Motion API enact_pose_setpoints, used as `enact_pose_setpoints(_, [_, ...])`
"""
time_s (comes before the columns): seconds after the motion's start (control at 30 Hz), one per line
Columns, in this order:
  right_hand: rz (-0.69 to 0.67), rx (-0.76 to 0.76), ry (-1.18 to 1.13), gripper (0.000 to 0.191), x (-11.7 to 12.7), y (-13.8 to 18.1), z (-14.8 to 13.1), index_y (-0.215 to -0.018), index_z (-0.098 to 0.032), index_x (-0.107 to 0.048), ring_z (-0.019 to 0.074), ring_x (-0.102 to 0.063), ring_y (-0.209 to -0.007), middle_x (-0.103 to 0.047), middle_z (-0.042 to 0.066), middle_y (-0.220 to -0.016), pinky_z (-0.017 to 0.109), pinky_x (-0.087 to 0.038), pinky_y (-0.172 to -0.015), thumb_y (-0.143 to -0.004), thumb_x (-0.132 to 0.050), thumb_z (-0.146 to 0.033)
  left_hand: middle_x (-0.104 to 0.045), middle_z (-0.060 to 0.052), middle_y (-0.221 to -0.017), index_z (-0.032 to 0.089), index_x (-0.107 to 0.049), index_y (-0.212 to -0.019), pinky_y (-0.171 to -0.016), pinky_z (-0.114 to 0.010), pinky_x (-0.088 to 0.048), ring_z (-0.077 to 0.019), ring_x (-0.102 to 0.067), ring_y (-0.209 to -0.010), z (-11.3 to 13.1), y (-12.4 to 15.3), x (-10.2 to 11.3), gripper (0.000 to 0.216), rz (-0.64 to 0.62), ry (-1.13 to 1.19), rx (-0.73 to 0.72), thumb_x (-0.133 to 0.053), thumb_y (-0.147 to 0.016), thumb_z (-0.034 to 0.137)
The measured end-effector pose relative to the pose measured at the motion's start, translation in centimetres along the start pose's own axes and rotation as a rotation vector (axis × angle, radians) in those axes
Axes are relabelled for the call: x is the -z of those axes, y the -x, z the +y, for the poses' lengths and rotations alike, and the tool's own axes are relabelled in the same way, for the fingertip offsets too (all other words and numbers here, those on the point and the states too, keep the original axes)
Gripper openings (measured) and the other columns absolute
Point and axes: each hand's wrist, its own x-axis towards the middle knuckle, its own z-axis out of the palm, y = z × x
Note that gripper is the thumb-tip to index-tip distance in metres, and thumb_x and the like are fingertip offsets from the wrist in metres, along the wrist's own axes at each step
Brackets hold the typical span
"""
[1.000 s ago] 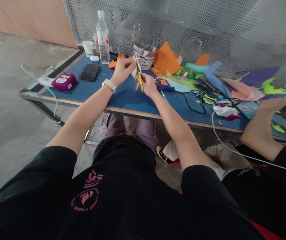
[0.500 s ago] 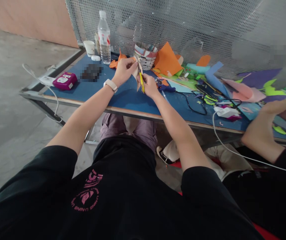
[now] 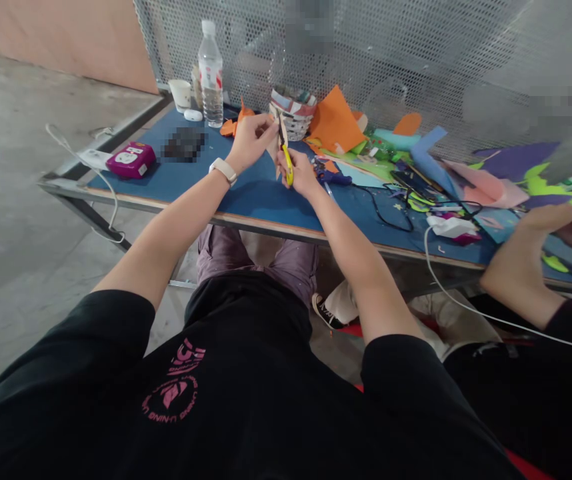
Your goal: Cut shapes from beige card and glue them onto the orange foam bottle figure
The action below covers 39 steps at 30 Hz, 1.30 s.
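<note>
My right hand [image 3: 297,172] is closed around the yellow handles of a pair of scissors [image 3: 286,153], whose dark blades point up and away from me. Pinched in the fingers of my left hand [image 3: 253,139] is a pale, peach-coloured piece of paper [image 3: 273,148], held against the scissor blades. Part of the paper is hidden by both hands. Just beyond them stands a basket woven from printed paper strips [image 3: 300,127]. Some orange paper pieces [image 3: 243,119] lie behind my left hand.
A water bottle [image 3: 211,80], a paper cup [image 3: 181,95] and a magenta power socket [image 3: 131,160] stand to the left. To the right lie an orange sheet [image 3: 337,123], a blue glue gun [image 3: 335,175], cables and coloured scraps. A co-worker's hands [image 3: 526,250] are at the far right.
The scissors have tilted slightly in my right hand, with the blades still at the paper. My left hand keeps its pinch. The view has shifted very little.
</note>
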Motion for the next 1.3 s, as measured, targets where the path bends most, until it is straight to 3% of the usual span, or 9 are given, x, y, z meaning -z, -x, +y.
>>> enact_pose_setpoints(0.13, [-0.024,-0.009,-0.021,0.079,0.2,-0.1,0.3,-0.104,-0.032,-0.057,0.0134,-0.046,-0.052,-0.045,-0.008,-0.073,0.025,-0.047,-0.039,-0.107,-0.094,-0.101,-0.053,0.000,-0.069,0.034,-0.061,-0.071,-0.070,-0.046,-0.051,-0.0280,-0.060,-0.072,1.0,0.2,-0.1,0.060,-0.004,-0.026,0.029,-0.110,-0.104,0.049])
enact_pose_setpoints(0.3, [0.019,-0.025,0.015,0.080,-0.3,0.4,-0.8,-0.105,-0.032,-0.057,0.0143,-0.046,-0.053,-0.045,-0.008,-0.073,0.027,-0.053,-0.042,-0.107,-0.092,-0.103,-0.063,0.000,-0.071,0.034,-0.069,-0.071,-0.070,-0.046,-0.049,-0.0239,-0.048,-0.073,-0.7,-0.2,0.3,0.056,0.045,-0.113,-0.016,-0.107,-0.104,0.059])
enact_pose_setpoints(0.43, [-0.014,-0.109,-0.011,0.078,-0.3,1.0,-2.5,-0.107,-0.032,-0.055,0.0131,-0.041,-0.051,-0.041,-0.010,-0.071,0.026,-0.048,-0.039,-0.109,-0.093,-0.101,-0.067,-0.004,-0.077,0.036,-0.074,-0.070,-0.074,-0.051,-0.049,-0.0284,-0.056,-0.075,-1.4,-0.3,0.6,0.047,0.141,-0.059,-0.073,-0.099,-0.103,0.057])
enact_pose_setpoints(0.57, [-0.030,-0.147,-0.035,0.077,-0.6,1.6,-4.0,-0.108,-0.033,-0.054,0.0124,-0.037,-0.049,-0.037,-0.011,-0.068,0.026,-0.044,-0.037,-0.110,-0.093,-0.099,-0.069,-0.002,-0.077,0.032,-0.077,-0.077,-0.075,-0.046,-0.046,-0.0245,-0.051,-0.079,-1.0,-0.2,0.5,0.046,0.132,-0.022,-0.060,-0.102,-0.105,0.059])
enact_pose_setpoints(0.67, [0.001,-0.162,0.006,0.077,-0.8,2.0,-4.7,-0.106,-0.033,-0.051,0.0129,-0.037,-0.049,-0.039,-0.011,-0.068,0.026,-0.044,-0.037,-0.112,-0.093,-0.097,-0.069,-0.004,-0.079,0.033,-0.077,-0.077,-0.076,-0.047,-0.045,-0.0269,-0.054,-0.078,-0.4,0.1,0.3,0.047,0.154,-0.004,-0.067,-0.099,-0.102,0.066])
enact_pose_setpoints(0.77, [0.037,-0.117,0.051,0.080,-0.8,2.1,-4.7,-0.098,-0.032,-0.050,0.0122,-0.038,-0.049,-0.043,-0.010,-0.066,0.025,-0.042,-0.038,-0.112,-0.093,-0.097,-0.067,-0.005,-0.078,0.038,-0.076,-0.073,-0.074,-0.050,-0.046,-0.0315,-0.058,-0.074,0.1,0.3,0.3,0.046,0.177,-0.003,-0.066,-0.096,-0.097,0.071])
enact_pose_setpoints(1.03, [0.041,-0.091,0.050,0.079,-0.3,1.7,-3.7,-0.094,-0.032,-0.048,0.0122,-0.038,-0.048,-0.045,-0.009,-0.065,0.025,-0.043,-0.039,-0.115,-0.092,-0.094,-0.063,-0.003,-0.074,0.039,-0.072,-0.070,-0.074,-0.050,-0.049,-0.0303,-0.059,-0.076,-0.3,-0.4,0.4,0.059,0.140,0.000,-0.059,-0.101,-0.090,0.086])
enact_pose_setpoints(1.17, [0.034,-0.120,0.043,0.077,-0.3,1.9,-4.0,-0.097,-0.033,-0.047,0.0138,-0.038,-0.048,-0.045,-0.010,-0.065,0.027,-0.043,-0.037,-0.114,-0.095,-0.090,-0.065,-0.001,-0.073,0.037,-0.074,-0.077,-0.085,-0.048,-0.055,-0.0279,-0.060,-0.086,-0.2,-0.2,0.5,0.065,0.092,-0.011,-0.027,-0.105,-0.093,0.091])
enact_pose_setpoints(1.3, [-0.001,-0.147,0.005,0.075,-0.5,2.4,-5.1,-0.099,-0.033,-0.049,0.0133,-0.037,-0.046,-0.043,-0.010,-0.064,0.028,-0.037,-0.035,-0.113,-0.096,-0.090,-0.068,-0.005,-0.078,0.042,-0.077,-0.073,-0.083,-0.056,-0.053,-0.0343,-0.062,-0.080,-0.1,0.0,0.4,0.056,0.125,0.003,-0.084,-0.100,-0.089,0.091])
